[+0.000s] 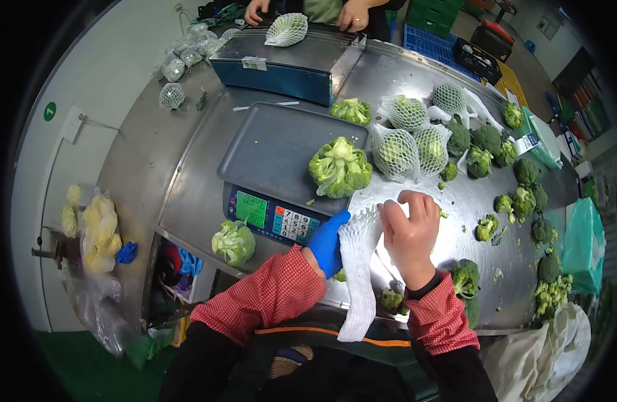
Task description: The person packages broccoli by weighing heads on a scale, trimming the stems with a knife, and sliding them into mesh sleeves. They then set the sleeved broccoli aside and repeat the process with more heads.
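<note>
My left hand (327, 242), in a blue glove, is closed around a white foam net sleeve (359, 268) that hangs down toward my lap. My bare right hand (412, 231) has its fingers curled at the sleeve's upper edge and pinches it there. Just beyond my hands, a large broccoli head (340, 167) lies stem up on the right side of the grey scale tray (275, 151). The scale's lit keypad panel (275, 218) is beside my left hand. Several broccoli heads in foam nets (395, 153) sit farther right.
Loose broccoli (525, 201) and small florets spread over the right of the steel table (208, 167). Another trimmed head (233, 242) lies left of the scale panel. Across the table, another person's hands (353, 15) are near a netted head (286, 30) on a second scale (275, 77).
</note>
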Demonstrator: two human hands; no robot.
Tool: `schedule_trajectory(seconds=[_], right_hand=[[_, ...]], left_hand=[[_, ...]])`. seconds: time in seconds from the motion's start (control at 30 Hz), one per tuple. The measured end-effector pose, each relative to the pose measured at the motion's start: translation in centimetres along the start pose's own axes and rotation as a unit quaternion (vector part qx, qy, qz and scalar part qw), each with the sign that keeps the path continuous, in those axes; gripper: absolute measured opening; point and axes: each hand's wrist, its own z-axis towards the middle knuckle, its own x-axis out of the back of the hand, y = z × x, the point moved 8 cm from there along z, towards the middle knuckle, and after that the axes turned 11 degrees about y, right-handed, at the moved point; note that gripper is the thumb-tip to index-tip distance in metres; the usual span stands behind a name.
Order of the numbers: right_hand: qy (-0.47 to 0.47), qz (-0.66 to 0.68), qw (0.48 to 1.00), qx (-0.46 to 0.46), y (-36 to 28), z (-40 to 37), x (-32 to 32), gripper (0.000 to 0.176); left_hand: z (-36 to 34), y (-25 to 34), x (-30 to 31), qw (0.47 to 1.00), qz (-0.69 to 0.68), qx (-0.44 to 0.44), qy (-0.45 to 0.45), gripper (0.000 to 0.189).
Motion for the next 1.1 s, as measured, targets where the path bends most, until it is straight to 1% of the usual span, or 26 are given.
schedule_trajectory(seconds=[0.07, 0.13, 0.17, 0.2, 0.27, 0.3, 0.4, 0.43, 0.47, 0.5, 0.53, 0.57, 0.6, 0.67, 0.7, 0.73, 0.77, 0.8, 0.83, 0.9, 0.93, 0.97, 1.0, 1.03, 1.07, 1.1], right_hand=[[0.000, 0.105, 0.995, 0.000, -1.7, 0.1, 0.3, 0.014], [-0.122, 0.319, 0.932, -0.118, -3.6, -0.4, -0.6, 0.012], [-0.139, 0.392, 0.890, -0.187, -3.3, -1.9, -1.7, 0.012], [-0.190, 0.413, 0.834, -0.312, -2.0, -3.8, -3.7, 0.014], [-0.279, 0.429, 0.671, -0.537, 0.3, -8.3, -6.1, 0.018], [-0.342, 0.463, 0.598, -0.558, -0.1, -9.6, -6.3, 0.030], [-0.532, 0.545, 0.531, -0.370, -4.0, -10.2, -4.5, 0.025], [-0.514, 0.552, 0.523, -0.397, -3.3, -10.0, -4.4, 0.023], [-0.494, 0.557, 0.516, -0.424, -2.4, -9.8, -4.4, 0.022], [-0.474, 0.562, 0.508, -0.450, -1.5, -9.6, -4.2, 0.021], [-0.347, 0.622, 0.464, -0.526, 0.6, -9.7, -4.8, 0.020], [-0.253, 0.650, 0.432, -0.572, 1.9, -8.5, -4.9, 0.021], [-0.155, 0.669, 0.393, -0.611, 3.4, -7.2, -5.0, 0.022], [-0.111, 0.649, 0.400, -0.637, 5.9, -8.2, -6.9, 0.023], [-0.088, 0.639, 0.403, -0.649, 7.1, -8.6, -7.8, 0.024], [-0.063, 0.592, 0.461, -0.659, 8.2, -8.3, -8.5, 0.023], [-0.038, 0.540, 0.515, -0.665, 8.7, -7.8, -9.1, 0.023], [-0.013, 0.485, 0.566, -0.667, 9.2, -7.4, -9.6, 0.023], [-0.025, 0.360, 0.638, -0.680, 10.1, -8.1, -10.1, 0.024], [-0.154, 0.357, 0.630, -0.673, 10.4, -9.4, -13.7, 0.039], [-0.194, 0.373, 0.589, -0.690, 9.7, -10.2, -15.0, 0.044], [-0.171, 0.409, 0.547, -0.710, 9.5, -10.8, -16.4, 0.047], [-0.148, 0.425, 0.533, -0.717, 9.1, -10.3, -16.5, 0.047], [-0.125, 0.440, 0.517, -0.724, 8.4, -9.7, -16.1, 0.046], [-0.102, 0.454, 0.499, -0.731, 7.8, -9.3, -15.3, 0.046], [-0.109, 0.453, 0.523, -0.714, 7.3, -8.5, -13.6, 0.046]], left_hand=[[0.0, -0.7, -0.5, 0.993, -0.054, 0.081, -0.069, 0.039], [-1.1, -0.7, -1.1, 0.976, -0.089, 0.148, -0.131, 0.040], [-0.9, -0.3, -0.4, 0.985, -0.056, 0.129, -0.098, 0.044], [-0.6, 0.4, 0.1, 0.995, -0.037, 0.069, -0.059, 0.044], [-0.4, 2.0, 0.8, 0.998, 0.002, -0.054, 0.016, 0.044], [-0.4, 3.0, 1.4, 0.992, 0.032, -0.110, 0.061, 0.046], [0.3, 2.6, 3.3, 0.991, 0.074, -0.095, 0.057, 0.047], [0.0, 2.0, 0.8, 0.991, 0.004, -0.027, -0.132, 0.046], [-1.4, 1.4, -1.2, 0.949, -0.038, 0.064, -0.306, 0.048], [-0.8, 0.4, 0.8, 0.977, 0.031, 0.066, -0.199, 0.048], [-2.1, 0.4, 0.6, 0.989, 0.099, 0.065, -0.088, 0.049], [-3.1, 1.0, 1.5, 0.971, 0.211, 0.095, -0.054, 0.049], [-4.4, 2.7, 0.2, 0.937, 0.333, 0.031, -0.100, 0.048], [-6.5, 6.1, -3.0, 0.803, 0.557, -0.094, -0.188, 0.046], [-4.8, 8.6, -2.3, 0.783, 0.599, -0.095, -0.138, 0.047], [-4.0, 13.1, -3.5, 0.671, 0.690, -0.267, -0.036, 0.045], [-3.6, 16.8, -4.7, 0.641, 0.711, -0.265, 0.114, 0.047], [-2.4, 20.2, -5.9, 0.552, 0.737, -0.356, 0.156, 0.051], [-0.7, 23.0, -6.5, 0.453, 0.749, -0.443, 0.194, 0.056], [6.2, 24.4, -4.0, 0.447, 0.820, -0.278, 0.225, 0.056], [8.9, 24.5, -2.3, 0.438, 0.846, -0.190, 0.238, 0.056], [11.1, 23.3, -0.9, 0.613, 0.751, -0.164, 0.182, 0.058], [12.6, 21.6, 0.7, 0.761, 0.625, -0.129, 0.119, 0.060], [13.0, 19.8, 1.3, 0.876, 0.472, -0.085, 0.051, 0.062], [11.5, 18.6, 0.6, 0.901, 0.424, -0.084, 0.030, 0.062], [8.5, 17.0, -1.1, 0.924, 0.372, -0.083, 0.009, 0.063]])
